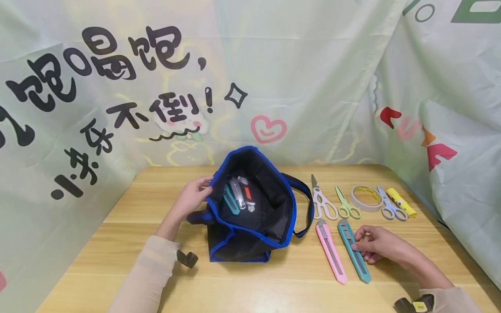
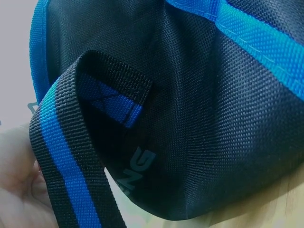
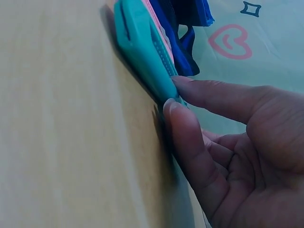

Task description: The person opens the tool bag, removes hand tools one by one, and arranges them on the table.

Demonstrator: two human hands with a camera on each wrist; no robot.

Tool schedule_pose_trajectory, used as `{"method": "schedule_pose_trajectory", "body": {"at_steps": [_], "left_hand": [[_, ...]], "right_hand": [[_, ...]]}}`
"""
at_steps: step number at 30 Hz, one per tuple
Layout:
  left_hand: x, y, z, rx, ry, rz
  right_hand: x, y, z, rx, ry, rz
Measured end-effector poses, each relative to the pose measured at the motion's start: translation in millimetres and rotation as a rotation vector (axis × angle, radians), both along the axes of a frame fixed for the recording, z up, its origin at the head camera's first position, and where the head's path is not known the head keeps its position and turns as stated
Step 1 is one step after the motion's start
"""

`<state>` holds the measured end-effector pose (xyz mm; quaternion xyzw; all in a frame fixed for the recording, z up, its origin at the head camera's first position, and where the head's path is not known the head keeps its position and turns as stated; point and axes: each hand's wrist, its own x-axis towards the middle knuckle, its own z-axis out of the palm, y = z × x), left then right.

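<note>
A black tool bag [image 1: 250,243] with blue trim stands in the middle of the table, its mouth tilted toward me. My left hand [image 1: 193,195] grips its left rim; in the left wrist view a black-and-blue strap [image 2: 71,161] crosses in front of the palm. Inside the bag lie a teal utility knife [image 1: 231,200] and silver tools, one with a red part. At the right, thumb and finger of my right hand [image 1: 385,245] pinch the edge of another teal utility knife [image 1: 357,256]. That knife seems slightly lifted in the right wrist view. Beside it lies a pink utility knife [image 1: 331,252].
Behind the knives lie white scissors [image 1: 322,204], green scissors [image 1: 346,207], a tape roll [image 1: 366,198], blue scissors [image 1: 389,206] and a yellow glue stick [image 1: 401,203]. The bag's other strap [image 1: 305,187] loops close to the white scissors. Printed curtains hang around the wooden table [image 1: 289,287].
</note>
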<state>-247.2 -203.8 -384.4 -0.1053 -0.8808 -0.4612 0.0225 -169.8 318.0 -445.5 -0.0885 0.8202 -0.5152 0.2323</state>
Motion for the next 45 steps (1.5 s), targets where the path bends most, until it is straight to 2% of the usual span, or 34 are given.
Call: {"method": "schedule_pose_trajectory", "body": {"at_steps": [13,24,28,33,38,45], "left_hand": [[-0.1,-1,-0.3,-0.003,0.022,-0.008],[-0.9,-1,0.0,0.005,0.016,-0.015],[-1.0,-2,0.6,0.005,0.018,-0.012],[-0.5,-2,0.5,0.002,0.017,-0.007],[-0.5,-4,0.0,0.002,0.02,-0.009],[0.1,-2,0.8,0.006,0.022,-0.008]], "right_hand": [[1.2,1,2.9,0.003,-0.011,0.006],[-2.3,3,16.9,0.029,0.113,0.004],[-8.5,-5,29.1,0.025,0.165,0.05],[-17.0,-23,51.8,0.061,0.232,0.095],[-28.5,-51,75.7,0.161,0.303,0.112],[-47.0,-94,105.0,0.193,0.406,0.234]]}}
